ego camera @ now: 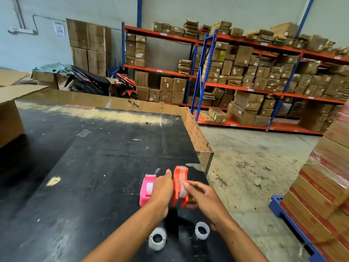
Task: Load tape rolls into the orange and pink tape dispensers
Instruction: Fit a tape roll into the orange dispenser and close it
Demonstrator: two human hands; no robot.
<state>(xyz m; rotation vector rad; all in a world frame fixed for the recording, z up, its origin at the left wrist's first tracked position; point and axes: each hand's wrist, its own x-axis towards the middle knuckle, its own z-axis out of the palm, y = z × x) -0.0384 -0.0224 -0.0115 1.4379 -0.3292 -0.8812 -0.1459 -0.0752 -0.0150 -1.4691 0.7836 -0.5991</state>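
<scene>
A: Where do the two dispensers sit?

B: Both are near the right edge of the bench (94,148), towards its near end. The pink dispenser (146,188) stands on the black top with a clear roll of tape (149,188) seated in its slot. The orange dispenser (180,186) is just beside it, to the right

A: Does the orange one hold anything?

B: Yes, a clear roll (182,188) fills its middle

A: And the hands?

B: The left hand (162,190) is between the two dispensers, fingers curled against the orange one's left side; I cannot tell how firmly it grips. The right hand (203,199) wraps the orange dispenser's lower right side, with its thumb tip pressed on the roll in the slot

A: Any spare rolls?

B: Two lie flat near the near edge: one roll (157,239) under the left forearm, another roll (202,230) close by the right wrist, apart from each other. Neither is in a dispenser
</scene>
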